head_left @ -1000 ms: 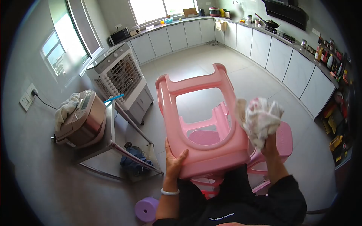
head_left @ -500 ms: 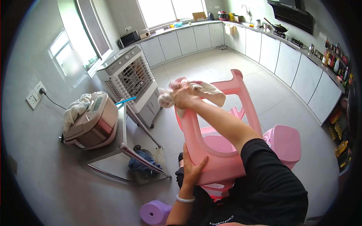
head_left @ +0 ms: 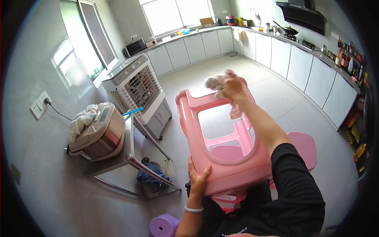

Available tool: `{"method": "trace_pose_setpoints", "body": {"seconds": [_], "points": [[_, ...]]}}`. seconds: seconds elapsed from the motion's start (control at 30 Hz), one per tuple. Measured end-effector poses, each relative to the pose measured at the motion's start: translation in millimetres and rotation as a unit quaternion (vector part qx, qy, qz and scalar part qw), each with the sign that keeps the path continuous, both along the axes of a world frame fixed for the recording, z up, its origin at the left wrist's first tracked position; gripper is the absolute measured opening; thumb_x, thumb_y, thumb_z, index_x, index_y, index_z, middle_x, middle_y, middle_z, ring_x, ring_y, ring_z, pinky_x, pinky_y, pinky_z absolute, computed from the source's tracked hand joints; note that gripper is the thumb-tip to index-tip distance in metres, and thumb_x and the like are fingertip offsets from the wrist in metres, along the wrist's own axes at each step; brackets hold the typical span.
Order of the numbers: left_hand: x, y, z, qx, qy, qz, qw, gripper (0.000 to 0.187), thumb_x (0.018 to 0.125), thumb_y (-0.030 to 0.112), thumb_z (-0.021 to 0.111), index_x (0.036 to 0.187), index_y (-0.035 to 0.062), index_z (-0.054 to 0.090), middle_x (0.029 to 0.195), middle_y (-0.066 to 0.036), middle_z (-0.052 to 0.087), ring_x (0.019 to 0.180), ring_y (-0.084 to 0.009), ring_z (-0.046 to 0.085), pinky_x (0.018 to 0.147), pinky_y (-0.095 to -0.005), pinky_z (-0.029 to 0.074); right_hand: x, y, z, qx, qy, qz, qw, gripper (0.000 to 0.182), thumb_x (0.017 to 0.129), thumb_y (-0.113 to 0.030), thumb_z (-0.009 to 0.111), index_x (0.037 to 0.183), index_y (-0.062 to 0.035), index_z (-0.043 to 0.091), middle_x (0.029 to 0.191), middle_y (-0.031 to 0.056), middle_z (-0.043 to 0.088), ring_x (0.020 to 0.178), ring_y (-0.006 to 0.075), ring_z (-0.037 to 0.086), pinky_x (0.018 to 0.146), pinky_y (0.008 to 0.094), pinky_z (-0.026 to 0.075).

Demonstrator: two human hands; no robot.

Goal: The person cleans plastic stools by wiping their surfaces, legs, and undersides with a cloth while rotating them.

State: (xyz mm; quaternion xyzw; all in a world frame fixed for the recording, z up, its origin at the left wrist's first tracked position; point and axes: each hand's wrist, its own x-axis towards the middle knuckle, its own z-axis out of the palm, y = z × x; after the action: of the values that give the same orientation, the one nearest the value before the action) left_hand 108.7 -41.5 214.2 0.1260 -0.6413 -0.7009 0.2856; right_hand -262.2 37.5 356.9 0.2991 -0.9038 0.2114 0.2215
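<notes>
A pink plastic stool (head_left: pixel 225 172) with a large opening in its near side is tilted in front of my body. My left hand (head_left: pixel 198 178) grips its near left edge, thumb on top and fingers partly hidden. My right hand (head_left: pixel 233 89) is closed around a pale, crumpled cloth (head_left: pixel 215 82), slightly blurred, at the stool's far right corner. Part of the cloth hangs below the hand. Through the opening a pink textured surface (head_left: pixel 227 152) is visible.
Left stands a metal rack (head_left: pixel 130 158) carrying a rice cooker (head_left: pixel 98 134) with a cloth on top. Behind it is an air cooler (head_left: pixel 138 91). A purple stool (head_left: pixel 164 226) is at the lower left, and a pink flat-topped item (head_left: pixel 303 148) on the right. Counters (head_left: pixel 213 41) line the back.
My right hand has moved right with the cloth, from the stool's far left corner to its far right. The left hand keeps its hold on the near edge.
</notes>
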Motion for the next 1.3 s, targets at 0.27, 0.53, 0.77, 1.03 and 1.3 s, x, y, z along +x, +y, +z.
{"method": "trace_pose_setpoints", "body": {"seconds": [0.27, 0.53, 0.77, 1.03, 1.3], "points": [[2.5, 4.4, 12.5, 0.027, 0.006, -0.022, 0.999, 0.094, 0.084, 0.021, 0.077, 0.156, -0.0006, 0.021, 0.149, -0.02, 0.039, 0.135, -0.0282, 0.044, 0.113, -0.039, 0.037, -38.8, 97.7, -28.6, -0.195, -0.225, 0.013, 0.954, 0.059, 0.081, -0.041, 0.068, 0.13, -0.0083, 0.064, 0.126, 0.0207, 0.066, 0.122, 0.0324, 0.06, 0.102, 0.0386, 0.048], [3.7, 1.7, 10.2, 0.011, -0.004, -0.014, 1.0, 0.094, 0.085, 0.022, 0.076, 0.156, -0.0008, 0.02, 0.15, -0.02, 0.039, 0.137, -0.0283, 0.042, 0.114, -0.0387, 0.035, 49.2, 158.2, -41.0, -0.283, -0.268, 0.144, 0.91, 0.047, 0.08, -0.022, 0.073, 0.12, 0.0011, 0.065, 0.111, 0.0153, 0.07, 0.101, 0.0231, 0.066, 0.09, 0.0358, 0.052], [4.7, 2.1, 8.5, 0.026, 0.011, -0.023, 0.999, 0.094, 0.085, 0.023, 0.075, 0.157, -0.0012, 0.02, 0.15, -0.02, 0.039, 0.137, -0.0283, 0.042, 0.114, -0.0381, 0.035, 123.8, 212.0, -64.8, -0.204, -0.199, 0.182, 0.941, 0.053, 0.081, -0.024, 0.075, 0.128, -0.0041, 0.063, 0.128, 0.0205, 0.06, 0.116, 0.0338, 0.061, 0.102, 0.0415, 0.047], [4.3, 5.6, 12.5, 0.051, 0.016, -0.042, 0.998, 0.092, 0.088, 0.021, 0.073, 0.158, 0.001, 0.018, 0.152, -0.018, 0.038, 0.136, -0.0264, 0.043, 0.113, -0.0363, 0.037, 134.1, 89.4, 15.1, -0.084, -0.035, 0.33, 0.94, 0.059, 0.075, -0.028, 0.076, 0.133, -0.0202, 0.063, 0.112, 0.0154, 0.071, 0.102, 0.0364, 0.067, 0.093, 0.0467, 0.053], [-5.2, -4.3, -2.7, 0.102, 0.049, -0.039, 0.993, 0.064, 0.106, 0.039, 0.045, 0.158, 0.0053, 0.026, 0.152, -0.013, 0.042, 0.135, -0.0237, 0.046, 0.113, -0.0382, 0.039, 146.9, -75.5, -8.4, 0.056, 0.094, 0.352, 0.93, 0.049, 0.079, -0.034, 0.071, 0.127, -0.0265, 0.065, 0.131, 0.0089, 0.062, 0.133, 0.0269, 0.051, 0.114, 0.0431, 0.033]]}}
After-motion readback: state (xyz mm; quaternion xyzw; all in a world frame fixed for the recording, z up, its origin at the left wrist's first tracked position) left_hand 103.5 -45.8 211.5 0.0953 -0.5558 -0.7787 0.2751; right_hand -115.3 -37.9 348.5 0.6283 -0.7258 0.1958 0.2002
